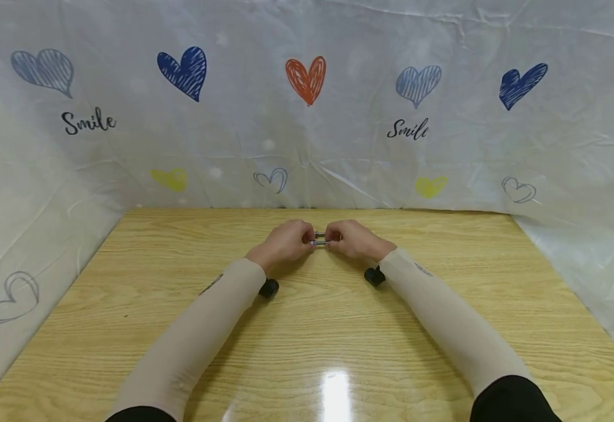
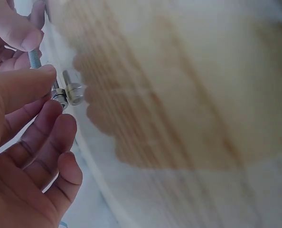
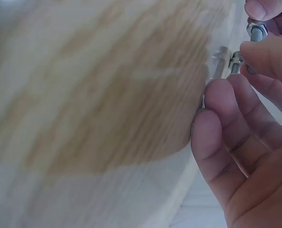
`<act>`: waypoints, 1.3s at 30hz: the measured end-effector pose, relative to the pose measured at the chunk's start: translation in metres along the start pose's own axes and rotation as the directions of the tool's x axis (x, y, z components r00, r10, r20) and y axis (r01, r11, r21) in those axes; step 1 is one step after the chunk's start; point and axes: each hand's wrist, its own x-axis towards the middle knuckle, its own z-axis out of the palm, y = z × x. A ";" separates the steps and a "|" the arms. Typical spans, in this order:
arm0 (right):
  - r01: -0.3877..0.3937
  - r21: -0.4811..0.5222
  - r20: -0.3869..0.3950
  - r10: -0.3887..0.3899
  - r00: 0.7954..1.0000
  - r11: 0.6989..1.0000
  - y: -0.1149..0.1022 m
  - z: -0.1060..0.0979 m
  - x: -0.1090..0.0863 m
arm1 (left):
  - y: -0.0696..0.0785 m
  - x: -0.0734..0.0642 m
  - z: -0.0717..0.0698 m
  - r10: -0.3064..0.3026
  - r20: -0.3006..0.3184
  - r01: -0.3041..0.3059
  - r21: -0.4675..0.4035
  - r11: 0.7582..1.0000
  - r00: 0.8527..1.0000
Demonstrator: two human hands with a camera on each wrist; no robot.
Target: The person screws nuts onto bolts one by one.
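Observation:
Close together near the table's far edge, my left hand (image 1: 289, 240) and right hand (image 1: 358, 239) hold a metal bolt (image 1: 319, 242) level between their fingertips. Its threaded shank (image 2: 34, 59) shows between the right hand's fingers and my left thumb. A hexagonal metal piece (image 3: 257, 29) on the bolt sits at the left hand's fingertips. Just beyond it is a second bolt (image 1: 319, 234), also between the hands and close over the table. A hex piece (image 2: 59, 96) on this second bolt shows beside my left fingertips, and the fingers partly hide both bolts.
The wood-grain table (image 1: 307, 328) is glossy and mirrors the fingers and the second bolt. Along its far edge hangs a white sheet (image 1: 349, 146) printed with hearts, which also runs down both sides. A dark wrist camera (image 1: 268, 288) sits under the left wrist, another (image 1: 374, 276) under the right.

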 end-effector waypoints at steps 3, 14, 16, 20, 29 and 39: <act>0.000 -0.024 0.016 0.001 1.000 1.000 0.000 0.000 0.003 | -0.001 0.002 0.000 -0.009 0.021 0.009 0.007 1.000 1.000; -0.027 -0.073 0.045 0.030 0.999 0.997 0.000 0.003 0.008 | -0.001 0.004 -0.001 -0.028 0.049 0.028 0.007 1.000 0.998; -0.029 -0.073 0.049 0.032 0.998 0.997 -0.001 0.003 0.008 | -0.001 0.003 -0.001 -0.029 0.048 0.028 0.008 1.000 0.998; -0.025 -0.082 0.049 0.029 0.998 0.996 0.000 0.003 0.008 | 0.000 0.003 -0.001 -0.022 0.049 0.022 0.014 1.000 0.999; -0.013 -0.046 0.018 0.014 1.000 0.999 0.001 -0.001 0.002 | 0.000 0.003 -0.002 -0.013 0.054 0.011 0.037 0.999 0.998; -0.009 0.066 -0.051 0.012 0.999 0.998 0.002 -0.013 -0.023 | -0.002 -0.017 -0.009 -0.020 -0.007 0.020 0.053 0.998 1.000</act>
